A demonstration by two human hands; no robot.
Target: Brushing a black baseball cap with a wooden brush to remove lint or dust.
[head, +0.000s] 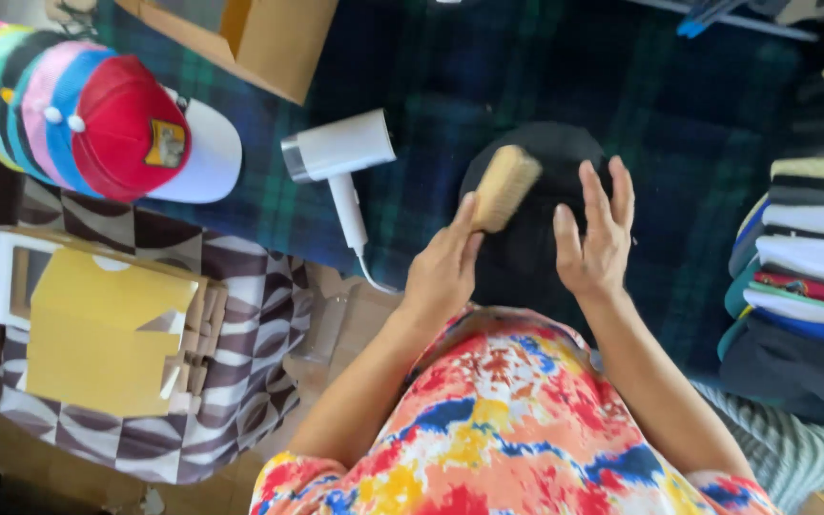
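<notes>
Now, step in hand: brushing a black cap [526, 191] that lies on the dark green and blue tartan cloth [431, 86] spread over the surface, at about twelve o'clock from the person's body.
Doing it well: I would judge that short, even strokes in one direction, with the free hand pinning the cap so it cannot slide, serve best; the bristles should meet the fabric flat, not on an edge.
Left hand [442, 269]: fingers closed around the tan wooden brush [504, 187], which slants up toward one o'clock onto the cap's left part.
Right hand [595, 234]: fingers spread wide and straight, pointing toward twelve o'clock, palm over the cap's right part; whether it presses or only hovers I cannot tell.
Arms: both forearms rise from the bright tie-dye top [517, 429] and converge on the cap.
Nearby at ten o'clock: white handheld steamer [340, 153] lying on the cloth, well apart from the brush.
Farther at ten o'clock: row of nested multicoloured caps [97, 119], red and white in front.
Three o'clock: stack of folded caps [808, 277].
Eight o'clock: flat yellow cardboard pieces [97, 329].
</notes>
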